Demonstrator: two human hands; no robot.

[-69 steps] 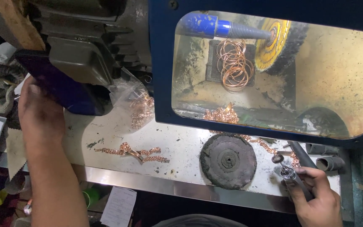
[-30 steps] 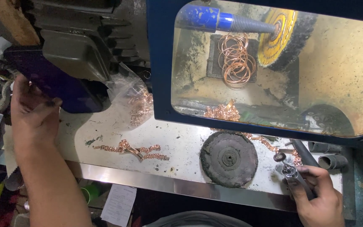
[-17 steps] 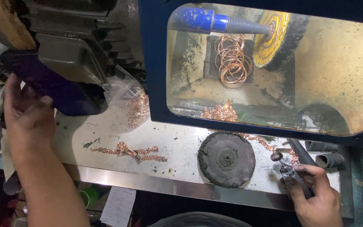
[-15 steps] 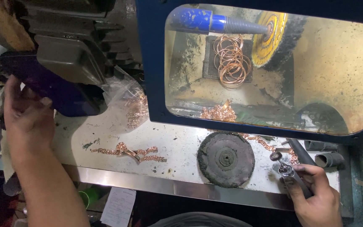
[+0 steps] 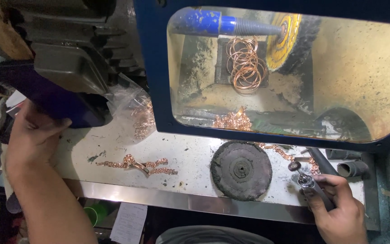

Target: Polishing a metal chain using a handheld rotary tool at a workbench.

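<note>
Gripping a slim rotary tool (image 5: 311, 189) near the front right corner of the worktop (image 5: 190, 156), the right hand (image 5: 339, 212) has its fingers closed around the tool's shaft, and the small dark tip points up and left, just clear of the hand. Just left of that tip lies a dark round buffing wheel (image 5: 241, 170), flat on the worktop close to the front edge. Left again, toward the middle of the front edge, a copper-coloured chain (image 5: 137, 164) lies stretched out in a loose line, well apart from both hands. At the left edge the left hand (image 5: 32, 138) is wrapped around the lower end of a dark blue cover (image 5: 53, 97) that hangs over the worktop, thumb on the near face and fingers behind it; the grip is closed on that cover. Beside the cover, further back, a clear plastic bag (image 5: 134, 110) holds more copper-coloured pieces. At the right back edge, past the right hand, two dark grey cones (image 5: 348, 167) lie on their sides. Behind the worktop rises a blue hood (image 5: 152, 68) with a lit opening. On its floor sits a heap of chain (image 5: 233, 121); higher up, copper rings (image 5: 245, 65) hang from a blue spindle (image 5: 222, 23), which carries a yellow wheel (image 5: 290, 38) at its right end.
</note>
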